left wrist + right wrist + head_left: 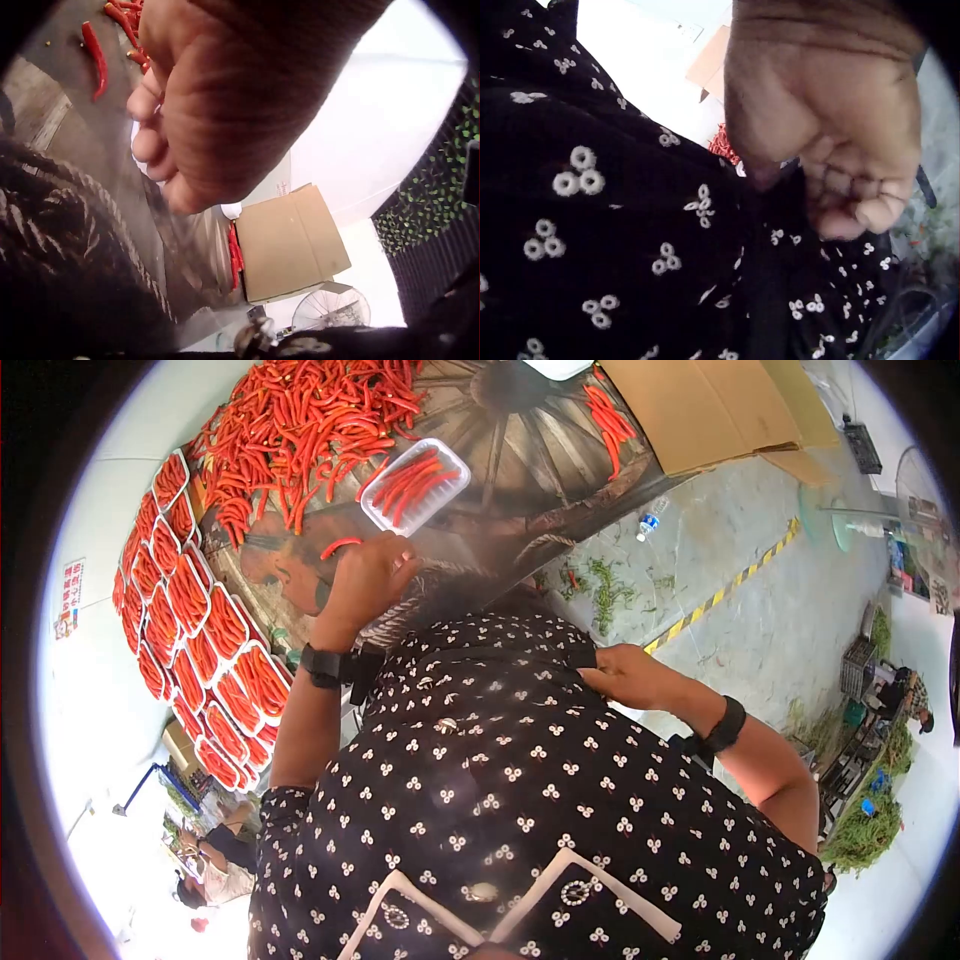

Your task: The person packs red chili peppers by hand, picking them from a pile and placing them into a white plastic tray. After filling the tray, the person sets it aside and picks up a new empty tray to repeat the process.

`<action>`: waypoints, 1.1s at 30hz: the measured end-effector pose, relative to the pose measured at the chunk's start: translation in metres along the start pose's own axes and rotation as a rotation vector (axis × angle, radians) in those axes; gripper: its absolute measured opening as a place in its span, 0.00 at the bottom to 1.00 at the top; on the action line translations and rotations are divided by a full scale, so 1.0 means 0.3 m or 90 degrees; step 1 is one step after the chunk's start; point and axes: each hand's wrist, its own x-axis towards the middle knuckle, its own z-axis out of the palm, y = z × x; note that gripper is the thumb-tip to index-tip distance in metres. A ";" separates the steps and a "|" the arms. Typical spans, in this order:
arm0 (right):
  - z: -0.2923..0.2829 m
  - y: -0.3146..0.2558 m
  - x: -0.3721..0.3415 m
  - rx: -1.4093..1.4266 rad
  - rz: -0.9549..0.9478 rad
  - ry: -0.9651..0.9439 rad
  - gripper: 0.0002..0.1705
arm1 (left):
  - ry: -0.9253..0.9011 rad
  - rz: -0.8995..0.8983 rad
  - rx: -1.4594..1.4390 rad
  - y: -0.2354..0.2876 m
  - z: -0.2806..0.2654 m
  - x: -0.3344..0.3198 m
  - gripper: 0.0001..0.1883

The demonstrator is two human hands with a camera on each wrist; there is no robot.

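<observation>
- Tray [455, 472] bearing chillies [413, 486]: near the table's [550, 460] front edge, presumably within easy reach of the pile [300, 420].
- Left grip [365, 582]: fingers curled beside the tray; any hold cannot be told.
- Right grip [642, 676]: loosely curled against the shirt [540, 780]; hold unclear.

Produce-packing workroom with heaped red chilies [300, 425], filled trays [246, 648], striped floor tape [725, 588]

We see 1 whitish plastic tray [428, 506] lying on the desk [540, 460], slender red chillies [412, 485] side by side in it; 1 curved chilli [340, 546] lies nearby.
</observation>
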 end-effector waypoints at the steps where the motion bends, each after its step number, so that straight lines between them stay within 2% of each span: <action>1: 0.025 0.006 0.006 0.066 0.019 0.044 0.25 | -0.007 0.000 0.004 -0.002 0.002 -0.009 0.08; 2: 0.034 0.006 0.002 0.067 0.020 0.046 0.25 | -0.007 0.002 0.003 -0.002 0.003 -0.014 0.08; 4: 0.030 -0.029 -0.024 -0.033 -0.038 0.211 0.17 | -0.003 0.017 0.010 0.000 0.007 -0.021 0.08; 5: 0.007 -0.047 -0.027 -0.040 0.011 0.247 0.17 | -0.003 0.019 0.009 -0.002 0.007 -0.021 0.08; 6: -0.019 -0.026 -0.014 -0.032 -0.001 0.349 0.20 | 0.005 0.022 0.005 -0.007 0.006 -0.022 0.07; 7: -0.069 0.036 0.002 -0.055 0.040 0.421 0.23 | 0.013 0.024 -0.002 -0.009 0.009 -0.029 0.07; 9: -0.183 0.024 -0.003 0.066 0.073 0.589 0.24 | 0.022 0.012 -0.002 -0.009 0.007 -0.036 0.07; 10: -0.238 0.040 0.015 0.099 0.041 0.675 0.25 | 0.032 0.003 -0.001 -0.009 0.004 -0.035 0.06; 11: -0.282 0.036 0.018 0.095 -0.035 0.661 0.25 | 0.032 0.002 -0.002 -0.010 0.004 -0.036 0.06; 15: -0.326 -0.053 0.098 0.071 -0.062 0.662 0.25 | 0.000 0.005 -0.048 0.012 0.017 -0.028 0.06; 17: -0.340 -0.112 0.116 0.088 -0.021 0.518 0.26 | -0.012 -0.001 -0.062 0.020 0.029 -0.031 0.07; 18: -0.330 -0.099 0.138 0.087 -0.030 0.514 0.26 | -0.014 0.013 -0.068 0.011 0.042 -0.032 0.07; 20: -0.287 -0.010 0.198 -0.118 0.005 0.564 0.30 | -0.006 0.015 -0.070 0.006 0.039 -0.036 0.07; 21: -0.273 0.030 0.206 -0.202 -0.008 0.547 0.33 | -0.004 0.009 -0.094 0.009 0.034 -0.042 0.07; 24: -0.233 0.111 0.222 -0.248 -0.004 0.448 0.30 | 0.012 -0.033 -0.125 0.009 0.016 -0.082 0.09; 26: -0.216 0.117 0.236 -0.136 -0.024 0.301 0.29 | -0.023 -0.029 -0.209 0.049 -0.006 -0.104 0.13; 27: -0.213 0.089 0.237 -0.146 -0.040 0.288 0.29 | -0.008 -0.044 -0.205 0.071 -0.002 -0.110 0.13; 29: -0.180 0.015 0.251 -0.052 -0.176 0.178 0.29 | -0.017 0.163 -0.209 0.116 0.023 -0.127 0.17; 30: -0.169 -0.013 0.275 -0.067 -0.247 0.131 0.30 | -0.011 0.153 -0.206 0.132 0.050 -0.143 0.17; 31: -0.156 -0.033 0.301 -0.082 -0.317 0.087 0.31 | -0.186 0.104 -0.272 0.138 0.098 -0.161 0.18; 32: -0.132 -0.041 0.330 -0.084 -0.318 0.080 0.31 | -0.362 0.052 -0.341 0.134 0.148 -0.173 0.20; 33: -0.096 -0.029 0.362 -0.144 -0.391 -0.043 0.31 | -0.358 0.045 -0.348 0.111 0.199 -0.182 0.20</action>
